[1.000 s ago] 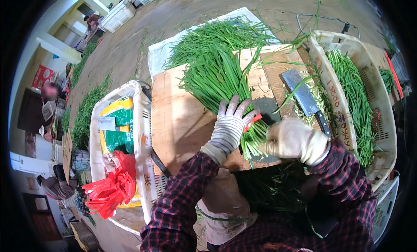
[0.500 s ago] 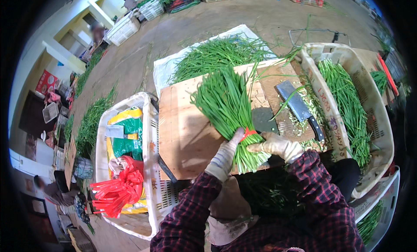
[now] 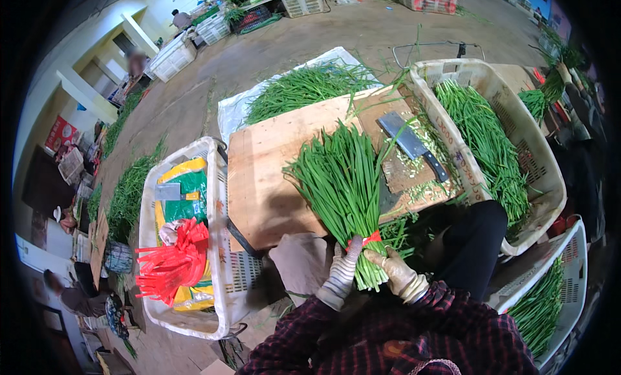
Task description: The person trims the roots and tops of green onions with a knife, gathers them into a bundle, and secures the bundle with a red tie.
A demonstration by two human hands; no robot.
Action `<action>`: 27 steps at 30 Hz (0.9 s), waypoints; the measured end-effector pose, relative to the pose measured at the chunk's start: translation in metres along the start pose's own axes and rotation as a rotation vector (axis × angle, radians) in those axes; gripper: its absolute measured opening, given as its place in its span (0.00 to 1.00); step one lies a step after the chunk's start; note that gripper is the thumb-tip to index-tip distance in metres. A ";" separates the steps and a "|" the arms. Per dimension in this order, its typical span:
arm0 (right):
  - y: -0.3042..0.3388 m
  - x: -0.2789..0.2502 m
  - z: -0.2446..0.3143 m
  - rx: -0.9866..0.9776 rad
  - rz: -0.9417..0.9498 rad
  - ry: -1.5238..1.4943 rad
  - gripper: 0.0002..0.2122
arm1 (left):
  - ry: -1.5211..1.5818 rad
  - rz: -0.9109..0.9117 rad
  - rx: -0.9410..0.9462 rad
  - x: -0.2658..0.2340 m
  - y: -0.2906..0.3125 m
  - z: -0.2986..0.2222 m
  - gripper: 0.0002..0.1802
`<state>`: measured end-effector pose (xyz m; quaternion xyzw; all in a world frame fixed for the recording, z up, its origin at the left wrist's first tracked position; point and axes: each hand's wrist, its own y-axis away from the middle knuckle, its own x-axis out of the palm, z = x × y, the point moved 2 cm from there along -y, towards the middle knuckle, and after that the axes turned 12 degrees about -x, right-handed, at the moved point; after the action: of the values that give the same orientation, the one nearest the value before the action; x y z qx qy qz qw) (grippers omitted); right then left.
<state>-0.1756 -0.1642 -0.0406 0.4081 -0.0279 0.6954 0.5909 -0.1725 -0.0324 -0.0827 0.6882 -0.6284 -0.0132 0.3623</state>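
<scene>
A thick bunch of garlic chives point(image 3: 339, 184) rests partly over the near edge of the wooden board point(image 3: 259, 174), leaves pointing away from me and cut stems toward my body. A red tie point(image 3: 364, 240) goes round its stems. My left hand point(image 3: 343, 270), in a striped glove, is wrapped round the left of the stems just by the tie. From the right, my right hand point(image 3: 399, 276), in a pale glove, closes on the stems below the tie. A cleaver point(image 3: 406, 139) with a black handle lies among chopped stem bits on a smaller cutting board point(image 3: 374, 121).
At left, a white crate point(image 3: 222, 258) holds red ties point(image 3: 178, 262), a second blade point(image 3: 167, 192) and green-yellow packaging. A crate of chives point(image 3: 488, 145) stands right, another point(image 3: 540, 310) nearer. Loose chives point(image 3: 304, 90) lie on a white sheet beyond the board. People work farther left.
Both hands have drawn the chive bunch nearer my body, so its stems are now past the board's near edge. The whole view has shifted. My knee shows more at right.
</scene>
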 end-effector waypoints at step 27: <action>-0.143 0.028 0.106 -0.824 0.228 1.657 0.13 | -0.033 0.228 -0.219 -0.016 0.070 -0.058 0.35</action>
<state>0.0032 -0.1546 -0.0167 -0.4655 0.1181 0.7537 0.4487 -0.2082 0.0133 -0.0113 0.5685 -0.7032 -0.0518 0.4239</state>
